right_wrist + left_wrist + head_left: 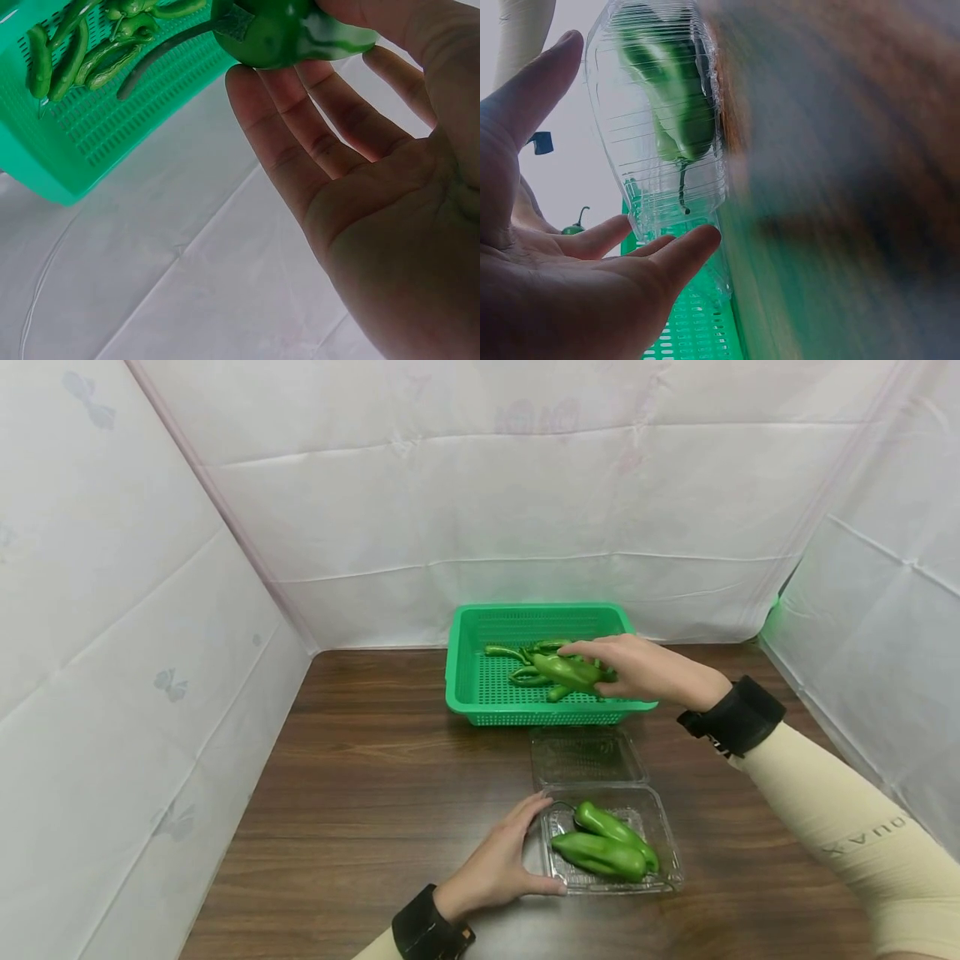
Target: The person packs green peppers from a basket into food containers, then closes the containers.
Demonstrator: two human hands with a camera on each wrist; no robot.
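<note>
In the head view, the right hand (637, 668) sits right of centre over the green perforated plastic basket (480, 693), thumb and fingertips pinching a glossy green pepper (566, 670) held just above a few more green peppers (525, 664) lying in the basket. Lower down, the left hand (502, 860) rests on the brown wooden table (360, 777), fingers nearly straight and touching the left rim of the clear plastic clamshell container (671, 860), whose lid lies open toward the basket. Two peppers (607, 847) already lie inside its tray.

In the left wrist view, the left hand (570, 285) fills the lower left, palm spread and fingers relaxed, fingertips against the ribbed clear container (660, 90); a pepper shows blurred through its wall.

In the right wrist view, the right hand (375, 172) takes the right half, and the held pepper (292, 34) sits at the top, caught between thumb and fingertips, its curved stem pointing left toward the basket (75, 142).

The pepper looks light, firm yet hollow, with waxy, slippery skin; a gentle grip round its thick body seems safer than the thin stem. The container appears flimsy and apt to slide.
</note>
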